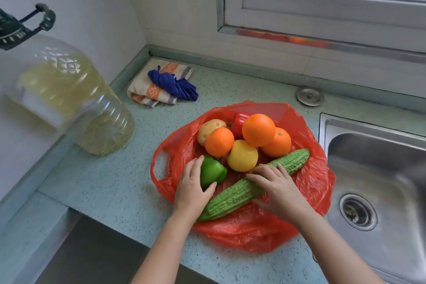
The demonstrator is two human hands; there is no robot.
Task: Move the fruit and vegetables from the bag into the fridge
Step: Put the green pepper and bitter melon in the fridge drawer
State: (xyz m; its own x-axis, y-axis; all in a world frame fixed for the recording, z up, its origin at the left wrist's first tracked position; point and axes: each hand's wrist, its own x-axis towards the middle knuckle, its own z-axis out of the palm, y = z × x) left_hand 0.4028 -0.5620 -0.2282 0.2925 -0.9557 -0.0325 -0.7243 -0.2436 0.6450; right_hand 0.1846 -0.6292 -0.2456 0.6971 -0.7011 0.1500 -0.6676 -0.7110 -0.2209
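Note:
A red plastic bag point(249, 233) lies spread open on the counter. In it are three oranges point(258, 130), a yellow pepper point(242, 155), a red pepper point(237, 122), a potato point(208, 129), a green pepper point(213, 169) and a long bitter gourd point(232, 196) lying diagonally. My left hand point(191, 189) is wrapped around the green pepper. My right hand point(276, 189) grips the middle of the bitter gourd.
A large bottle of oil point(69, 99) stands at the left on the speckled counter point(110, 180). Folded cloths point(161, 83) lie near the back wall. A steel sink point(380, 180) is at the right, below a window. The fridge is out of view.

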